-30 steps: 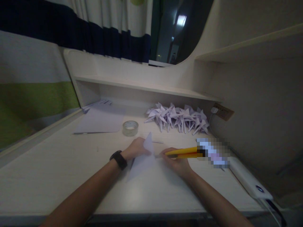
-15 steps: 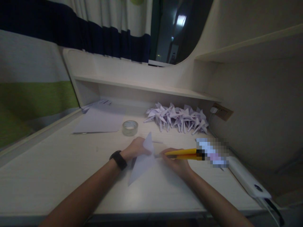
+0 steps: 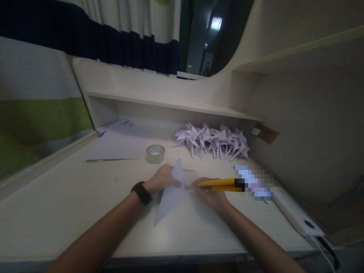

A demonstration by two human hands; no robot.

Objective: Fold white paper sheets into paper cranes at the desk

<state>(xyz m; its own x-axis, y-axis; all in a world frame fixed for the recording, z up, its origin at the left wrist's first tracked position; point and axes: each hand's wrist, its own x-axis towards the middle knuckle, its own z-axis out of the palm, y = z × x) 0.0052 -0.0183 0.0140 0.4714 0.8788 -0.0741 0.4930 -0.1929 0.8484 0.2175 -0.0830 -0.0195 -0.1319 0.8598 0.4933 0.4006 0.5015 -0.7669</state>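
Observation:
A pale folded sheet of paper (image 3: 170, 197) lies on the white desk (image 3: 71, 204) in front of me, one point sticking up. My left hand (image 3: 162, 179), a black watch on its wrist, is closed on the paper's upper part and holds it down. My right hand (image 3: 212, 195) grips a yellow utility knife (image 3: 220, 184). The knife's tip meets the paper's right edge between the two hands.
A row of several folded paper cranes (image 3: 213, 142) lies at the back under the shelf. A roll of clear tape (image 3: 155, 153) stands behind my left hand, flat sheets (image 3: 119, 146) to its left. A white power strip (image 3: 295, 216) runs along the right edge.
The hands, paper and knife stay almost where they were. The lower corner of the paper has shifted slightly and the view has drifted a little.

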